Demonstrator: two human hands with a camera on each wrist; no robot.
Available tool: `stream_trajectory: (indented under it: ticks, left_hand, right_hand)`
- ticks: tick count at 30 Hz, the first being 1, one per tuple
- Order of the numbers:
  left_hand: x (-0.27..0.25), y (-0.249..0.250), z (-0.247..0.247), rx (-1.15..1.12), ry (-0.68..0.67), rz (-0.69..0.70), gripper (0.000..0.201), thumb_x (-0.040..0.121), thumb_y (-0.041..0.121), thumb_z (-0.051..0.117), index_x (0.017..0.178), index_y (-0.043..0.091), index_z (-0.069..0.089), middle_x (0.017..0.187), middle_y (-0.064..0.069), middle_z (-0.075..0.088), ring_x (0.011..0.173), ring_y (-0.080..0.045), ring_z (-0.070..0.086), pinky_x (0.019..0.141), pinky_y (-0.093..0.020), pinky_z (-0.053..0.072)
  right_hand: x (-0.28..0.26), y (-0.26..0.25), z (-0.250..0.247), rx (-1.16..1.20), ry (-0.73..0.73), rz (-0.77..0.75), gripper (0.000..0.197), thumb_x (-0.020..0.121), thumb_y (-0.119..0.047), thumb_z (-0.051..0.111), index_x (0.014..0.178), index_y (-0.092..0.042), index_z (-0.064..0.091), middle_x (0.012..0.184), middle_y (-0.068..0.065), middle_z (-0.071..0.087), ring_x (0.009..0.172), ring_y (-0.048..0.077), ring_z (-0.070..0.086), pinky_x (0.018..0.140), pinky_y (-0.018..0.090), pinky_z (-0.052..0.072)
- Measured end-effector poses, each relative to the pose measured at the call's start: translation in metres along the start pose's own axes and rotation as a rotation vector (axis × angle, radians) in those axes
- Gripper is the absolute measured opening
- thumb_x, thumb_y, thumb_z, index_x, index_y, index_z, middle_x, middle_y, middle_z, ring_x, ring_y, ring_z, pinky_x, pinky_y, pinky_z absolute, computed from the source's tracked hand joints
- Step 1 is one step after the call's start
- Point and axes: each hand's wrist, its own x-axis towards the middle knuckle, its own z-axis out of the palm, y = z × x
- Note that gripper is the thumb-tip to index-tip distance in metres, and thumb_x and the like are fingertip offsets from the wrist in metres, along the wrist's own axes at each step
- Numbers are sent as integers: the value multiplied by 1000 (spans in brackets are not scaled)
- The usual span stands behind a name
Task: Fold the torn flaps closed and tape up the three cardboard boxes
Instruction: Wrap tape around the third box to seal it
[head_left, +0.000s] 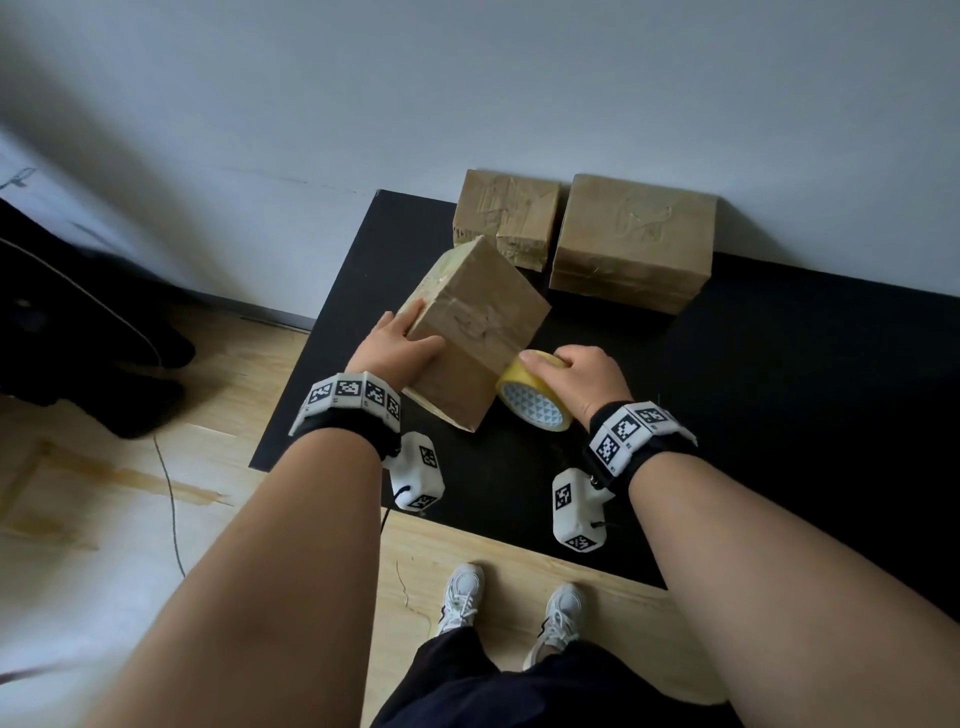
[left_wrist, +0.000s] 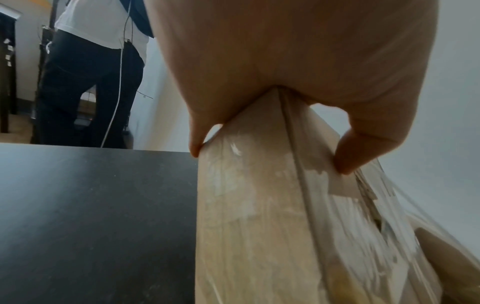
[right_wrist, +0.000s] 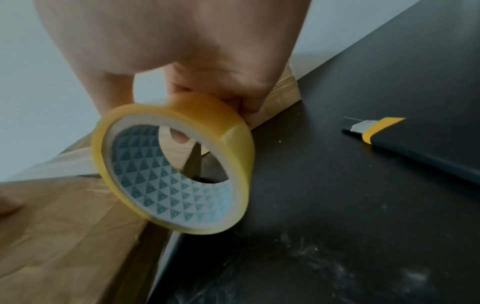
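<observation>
Three boxes on worktop; left hand (head_left: 396, 347) grips tilted box (head_left: 470, 332) by its corner, right hand (head_left: 582, 375) clutches tape roll (head_left: 535, 399). Probably light, stiff, tape-slick, so best gripped by edges.

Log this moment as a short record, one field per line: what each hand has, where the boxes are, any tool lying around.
left hand: grips the tilted box at its corner
right hand: grips the yellow tape roll, beside the tilted box
other boxes: small box and large box, flat on the black mat by the wall
tool: utility knife lying on the mat, untouched
</observation>
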Motion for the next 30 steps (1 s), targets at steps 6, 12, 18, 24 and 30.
stream_trajectory:
  ticks: [6, 12, 18, 24, 30]
  left_hand:
    - [-2, 0, -1, -163, 35, -14, 72, 71, 46, 59, 141, 48, 42, 126, 7, 56, 109, -15, 57, 98, -36, 47]
    - [4, -2, -7, -237, 24, -40, 60, 82, 37, 59, 140, 47, 45, 119, 11, 60, 98, -8, 58, 81, -22, 41]
    - [7, -13, -4, -362, -5, -72, 39, 86, 27, 56, 117, 51, 59, 96, 18, 60, 89, -2, 53, 67, -18, 37]
    - [17, -14, -3, -391, -18, -129, 31, 88, 21, 57, 107, 45, 54, 89, 13, 53, 86, -11, 51, 69, -24, 37]
    - [14, -21, 9, -300, 1, -95, 51, 88, 24, 55, 136, 42, 46, 137, 4, 49, 114, -16, 51, 93, -29, 42]
  right_hand:
    - [11, -8, 1, -217, 2, 29, 54, 88, -60, 55, 67, -11, 59, 67, 7, 58, 68, 25, 61, 64, 35, 48]
    - [23, -13, 13, -245, -38, 101, 51, 87, -61, 55, 78, -11, 64, 74, 8, 61, 68, 24, 61, 66, 35, 49]
    - [35, -20, 19, -265, -66, 91, 50, 87, -62, 54, 70, -16, 56, 72, 5, 57, 63, 18, 53, 55, 30, 35]
    - [35, -22, 15, -210, -94, 93, 47, 87, -55, 60, 71, -11, 58, 67, 6, 53, 63, 23, 55, 56, 30, 36]
    - [28, -22, 14, -237, -86, 101, 47, 87, -56, 58, 72, -12, 59, 70, 6, 54, 62, 22, 55, 58, 31, 38]
